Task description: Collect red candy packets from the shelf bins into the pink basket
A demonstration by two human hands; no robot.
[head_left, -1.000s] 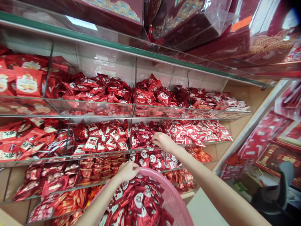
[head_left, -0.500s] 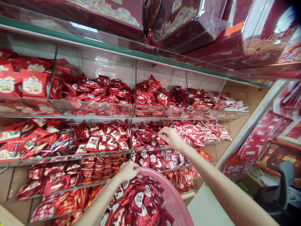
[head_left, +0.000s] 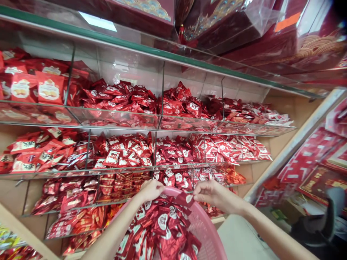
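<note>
Since red packet (head_left: 183,199) looks light, soft, slick, perhaps crushable inside, end hold suits; right hand (head_left: 213,195) grip pinches packet end over pink basket's (head_left: 202,222) far rim; left hand's (head_left: 151,190) curled on rim.

One dark-red packet (head_left: 183,199) hangs over red packets (head_left: 162,222) heaped in a pink basket (head_left: 205,227).

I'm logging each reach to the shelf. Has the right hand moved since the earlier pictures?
Yes, downward: judged against the glass shelf, the right hand has dropped to below its edge, by the pink basket, pinching a red packet.
</note>
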